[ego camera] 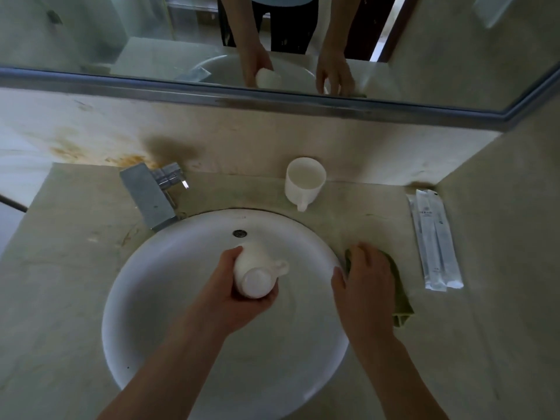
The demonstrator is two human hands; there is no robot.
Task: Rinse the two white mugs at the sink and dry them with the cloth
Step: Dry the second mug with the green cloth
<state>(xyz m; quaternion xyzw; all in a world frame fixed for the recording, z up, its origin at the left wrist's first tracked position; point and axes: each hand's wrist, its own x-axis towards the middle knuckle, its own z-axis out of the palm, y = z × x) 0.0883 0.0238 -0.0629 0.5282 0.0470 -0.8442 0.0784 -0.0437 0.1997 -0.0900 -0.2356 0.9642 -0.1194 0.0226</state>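
Observation:
My left hand (pixel 242 301) grips a white mug (pixel 257 269) over the round white sink (pixel 169 298). The mug is tipped mouth-down, its base facing me and its handle pointing right. My right hand (pixel 363 283) rests on a green cloth (pixel 401 301) lying on the counter just right of the basin, fingers curled over its far edge. A second white mug (pixel 304 181) stands upright on the counter behind the sink, its handle toward me.
A square chrome faucet (pixel 151 195) sits at the sink's back left; no water is visibly running. Two sealed white sachets (pixel 436 241) lie on the counter at the right. A mirror (pixel 272 40) runs along the stained wall behind.

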